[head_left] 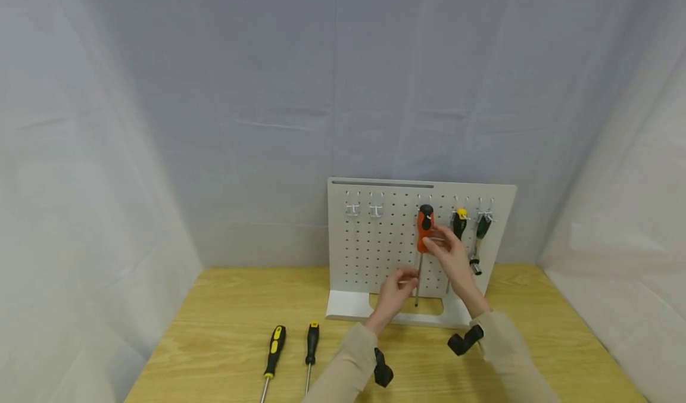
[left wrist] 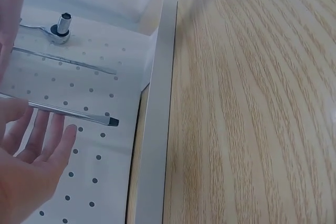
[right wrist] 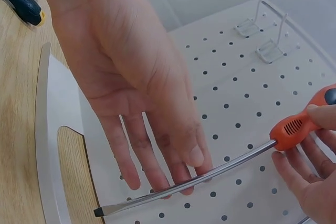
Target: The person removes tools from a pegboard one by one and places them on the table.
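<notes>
My right hand (head_left: 451, 255) pinches the orange and black handle of a flat-blade screwdriver (head_left: 424, 229) between thumb and fingers, in front of a white pegboard (head_left: 396, 245). The screwdriver points down; its handle top overlaps a hook on the board in the head view. Lower down, my left hand (right wrist: 142, 82) is at the metal shaft (right wrist: 226, 168), its fingers fairly straight and spread along the far side, the thumb close to the shaft. The dark blade tip (left wrist: 113, 121) extends past the left fingers.
Right of my right hand hang a yellow-topped screwdriver (head_left: 460, 223) and a ratchet wrench (head_left: 479, 236). Two hooks (head_left: 352, 209) project from the board's left side. Two black-and-yellow screwdrivers (head_left: 276, 350) (head_left: 312, 343) lie on the wooden table (head_left: 230, 308).
</notes>
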### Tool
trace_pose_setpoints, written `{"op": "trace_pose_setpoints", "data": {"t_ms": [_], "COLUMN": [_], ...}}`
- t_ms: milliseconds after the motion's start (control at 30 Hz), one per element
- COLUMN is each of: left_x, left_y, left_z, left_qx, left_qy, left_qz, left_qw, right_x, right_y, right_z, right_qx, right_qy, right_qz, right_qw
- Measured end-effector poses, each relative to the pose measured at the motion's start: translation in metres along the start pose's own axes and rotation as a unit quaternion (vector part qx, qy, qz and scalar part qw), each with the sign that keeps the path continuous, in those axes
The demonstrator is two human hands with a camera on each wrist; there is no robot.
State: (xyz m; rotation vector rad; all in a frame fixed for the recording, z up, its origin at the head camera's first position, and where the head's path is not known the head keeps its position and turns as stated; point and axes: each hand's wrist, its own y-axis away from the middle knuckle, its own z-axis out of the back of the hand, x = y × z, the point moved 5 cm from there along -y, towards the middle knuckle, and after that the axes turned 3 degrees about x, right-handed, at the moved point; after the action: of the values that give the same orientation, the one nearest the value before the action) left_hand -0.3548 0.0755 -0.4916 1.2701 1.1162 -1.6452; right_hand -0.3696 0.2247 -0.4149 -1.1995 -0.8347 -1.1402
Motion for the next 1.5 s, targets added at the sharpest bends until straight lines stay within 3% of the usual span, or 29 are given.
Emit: {"op": "trace_pose_setpoints", "data": {"t_ms": [267, 867, 1500], "left_x": [-0.002, 0.002, -0.014], "left_y": [0.001, 0.012, 0.03], "left_z": [-0.002, -0.005, -0.004], "left_qx": [-0.023, -0.004, 0.019], "left_qy": [0.041, 0.048, 0.06], "left_qz": [0.0, 0.01, -0.005], "left_qw": [0.9989, 0.9988, 0.998], "right_x": [0.008, 0.016, 0.032], "right_y": [-0.001, 0.014, 0.03], "right_z": [-0.001, 0.0, 0.002], "right_qx": [0.004, 0.012, 0.006], "right_qy": [0.008, 0.004, -0.014], "right_qz": [0.013, 0.006, 0.019], "right_qw": [0.9999, 0.9999, 0.9997]}}
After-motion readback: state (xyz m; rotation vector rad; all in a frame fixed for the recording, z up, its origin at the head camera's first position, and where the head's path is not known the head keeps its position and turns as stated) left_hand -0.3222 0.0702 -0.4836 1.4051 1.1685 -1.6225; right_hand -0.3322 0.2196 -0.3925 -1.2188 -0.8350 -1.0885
